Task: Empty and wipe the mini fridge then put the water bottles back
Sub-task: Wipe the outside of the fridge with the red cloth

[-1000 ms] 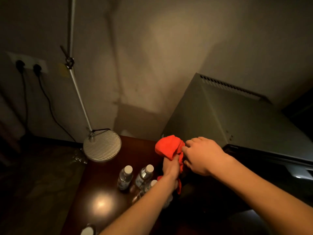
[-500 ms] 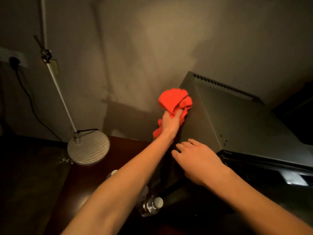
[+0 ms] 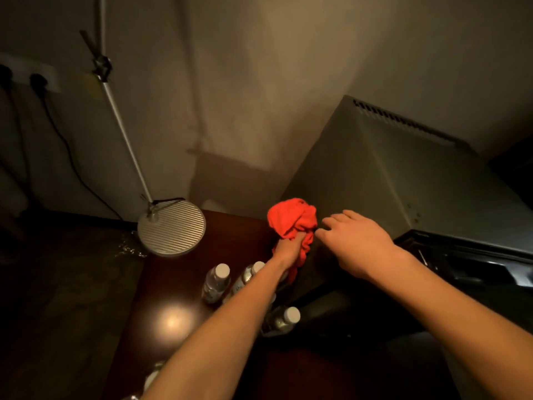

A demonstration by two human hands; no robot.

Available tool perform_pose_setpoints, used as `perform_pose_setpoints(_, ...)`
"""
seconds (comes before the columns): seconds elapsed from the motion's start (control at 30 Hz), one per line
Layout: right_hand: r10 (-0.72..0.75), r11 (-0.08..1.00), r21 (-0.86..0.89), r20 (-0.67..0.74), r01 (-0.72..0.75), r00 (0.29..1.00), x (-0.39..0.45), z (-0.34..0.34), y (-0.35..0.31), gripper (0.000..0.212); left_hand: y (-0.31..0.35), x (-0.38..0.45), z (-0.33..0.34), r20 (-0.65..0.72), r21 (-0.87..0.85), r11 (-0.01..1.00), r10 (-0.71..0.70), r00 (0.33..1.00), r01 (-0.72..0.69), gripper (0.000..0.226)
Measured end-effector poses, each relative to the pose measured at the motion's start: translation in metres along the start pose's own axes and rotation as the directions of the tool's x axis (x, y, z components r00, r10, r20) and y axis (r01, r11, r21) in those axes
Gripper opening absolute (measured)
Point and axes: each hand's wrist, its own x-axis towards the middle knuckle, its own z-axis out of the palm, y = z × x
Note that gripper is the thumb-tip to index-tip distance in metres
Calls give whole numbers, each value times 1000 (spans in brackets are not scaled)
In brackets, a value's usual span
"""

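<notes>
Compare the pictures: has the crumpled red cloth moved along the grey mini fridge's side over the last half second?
Yes. The crumpled red cloth, gripped by the left hand, has come down from near the grey mini fridge top edge to its lower side.

The left hand (image 3: pixel 290 247) and its red cloth (image 3: pixel 291 219) now sit lower on the mini fridge (image 3: pixel 375 174) side than half a second ago, beside the right hand (image 3: pixel 357 243).

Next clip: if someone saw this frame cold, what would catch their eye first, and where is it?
The bright red cloth, the only vivid colour in a dim room, bunched in the left hand against the left side of the grey mini fridge. Next, the right hand resting on the fridge's front corner beside it. Then the white-capped water bottles standing on the dark wooden table, near the round ribbed lamp base.
</notes>
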Motion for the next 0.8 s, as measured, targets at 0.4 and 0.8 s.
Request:
perform_pose_setpoints(0.4,71,995,74,32,-73,997,-14,-15,-13,32,-47,-13,-1,-41,-210,946,-261,964,247,44)
perform_pose_setpoints(0.8,72,994,72,132,-82,989,11,23,-41,43,-73,28,0,-244,-203,949,-286,927,240,34)
